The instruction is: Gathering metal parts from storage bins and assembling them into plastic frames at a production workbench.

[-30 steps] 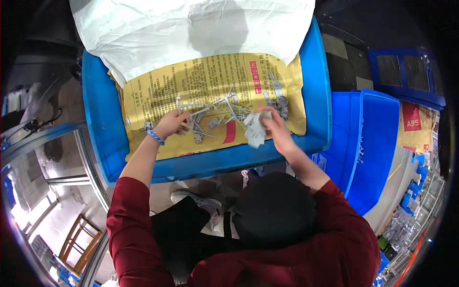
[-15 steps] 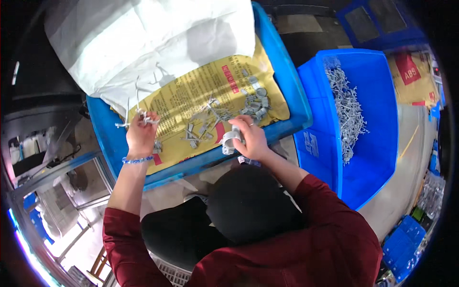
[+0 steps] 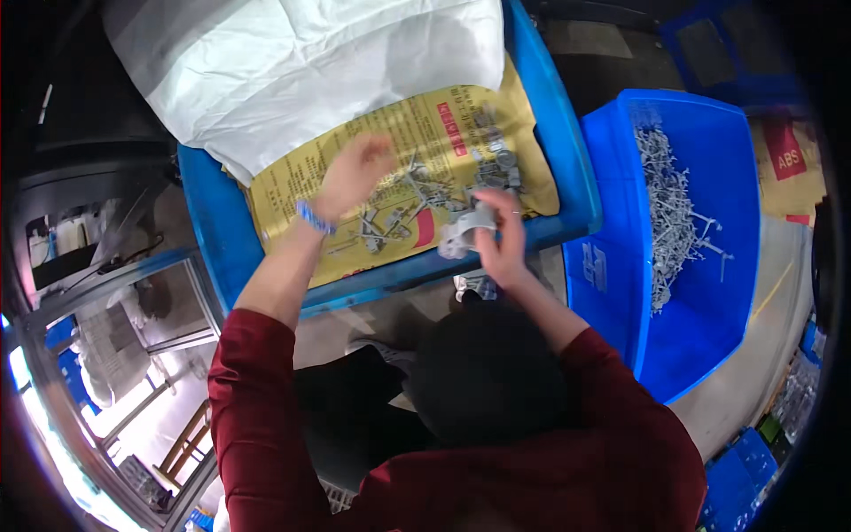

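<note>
The right hand (image 3: 507,252) grips a grey ring-shaped plastic part (image 3: 456,238) between thumb and fingers, where a light hold should best spare its rim, while the left hand (image 3: 350,182), too blurred to tell open or closed, hovers beside grey plastic sprues (image 3: 428,192).

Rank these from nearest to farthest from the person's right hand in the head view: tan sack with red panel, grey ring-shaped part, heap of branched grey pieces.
1. Grey ring-shaped part: held in the right hand.
2. Heap of branched grey pieces: to the right, inside the deep blue bin.
3. Tan sack with red panel: farther right, beyond the bin.
</note>
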`<act>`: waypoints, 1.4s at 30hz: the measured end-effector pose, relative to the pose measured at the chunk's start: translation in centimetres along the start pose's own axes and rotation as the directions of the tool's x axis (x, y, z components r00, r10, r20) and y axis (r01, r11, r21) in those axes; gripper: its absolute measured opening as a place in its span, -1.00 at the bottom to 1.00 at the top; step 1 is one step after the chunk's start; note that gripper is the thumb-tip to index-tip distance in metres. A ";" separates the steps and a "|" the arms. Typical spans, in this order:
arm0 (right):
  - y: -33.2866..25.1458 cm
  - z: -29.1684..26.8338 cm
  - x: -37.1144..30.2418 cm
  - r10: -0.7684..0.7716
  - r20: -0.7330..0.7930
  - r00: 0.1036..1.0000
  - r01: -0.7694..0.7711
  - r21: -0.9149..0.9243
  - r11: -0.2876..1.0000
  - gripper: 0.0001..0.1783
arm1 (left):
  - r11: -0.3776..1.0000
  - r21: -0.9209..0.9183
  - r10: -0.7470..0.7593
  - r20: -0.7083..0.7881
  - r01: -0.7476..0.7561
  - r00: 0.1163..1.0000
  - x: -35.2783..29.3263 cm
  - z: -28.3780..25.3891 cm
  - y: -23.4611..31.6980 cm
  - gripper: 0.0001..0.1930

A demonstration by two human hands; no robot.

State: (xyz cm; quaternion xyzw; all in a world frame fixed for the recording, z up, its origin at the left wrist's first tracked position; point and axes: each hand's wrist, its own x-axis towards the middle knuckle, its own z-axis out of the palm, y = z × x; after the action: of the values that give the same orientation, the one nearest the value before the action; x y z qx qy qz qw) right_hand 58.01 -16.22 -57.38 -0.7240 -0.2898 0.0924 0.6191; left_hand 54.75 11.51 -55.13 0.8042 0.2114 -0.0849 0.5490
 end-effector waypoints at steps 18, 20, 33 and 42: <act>-0.3 -2.7 1.3 -0.052 0.208 0.977 0.118 -0.321 0.940 -0.41 | 0.792 0.605 -0.056 -0.064 0.083 0.996 -5.5 1.9 -18.3 -0.79; -0.4 -2.2 1.3 -0.015 0.222 0.975 0.087 -0.315 0.945 -0.42 | 0.538 0.768 0.157 0.315 -0.348 0.936 -5.3 3.4 -19.4 -0.76; -0.5 -2.5 1.3 0.008 0.237 0.972 0.073 -0.334 0.940 -0.45 | 0.959 -0.011 -0.253 0.414 0.283 0.874 -5.7 -2.6 -17.0 -0.76; -0.5 -2.4 1.3 0.024 0.240 0.971 0.062 -0.345 0.937 -0.45 | 0.865 -0.377 -0.273 0.197 0.330 0.942 -2.9 -1.0 -15.4 -0.74</act>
State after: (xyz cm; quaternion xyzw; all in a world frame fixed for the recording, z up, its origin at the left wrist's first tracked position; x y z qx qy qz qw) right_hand 60.12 -17.52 -56.08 -0.8031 -0.3815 0.1201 0.4416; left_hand 45.37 16.40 -66.68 0.6222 0.3094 -0.1793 0.6965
